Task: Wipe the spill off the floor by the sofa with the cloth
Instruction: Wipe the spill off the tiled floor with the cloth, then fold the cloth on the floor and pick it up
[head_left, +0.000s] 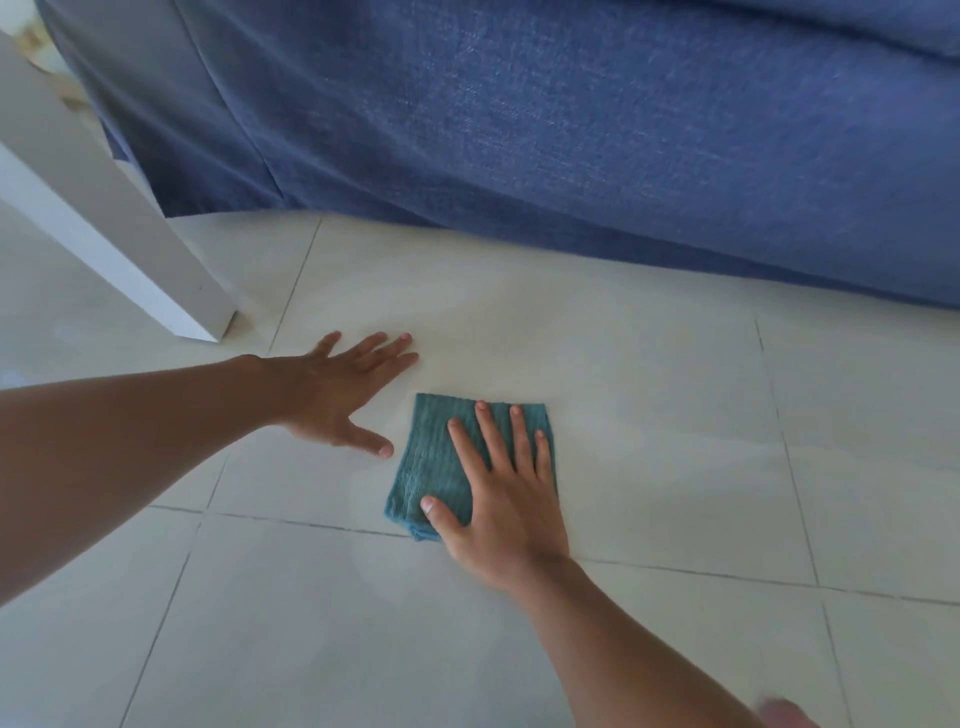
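A folded teal cloth lies flat on the pale tiled floor, a short way in front of the blue sofa. My right hand presses down on the cloth with fingers spread, thumb on its near left corner. My left hand rests flat on the bare tile just left of the cloth, fingers apart, holding nothing. A faint wet sheen shows on the tile around and above the cloth; no distinct spill can be made out.
A white table leg stands on the floor at the left, close to my left hand. The sofa's fabric skirt reaches the floor across the back. Dark grout lines cross the tiles.
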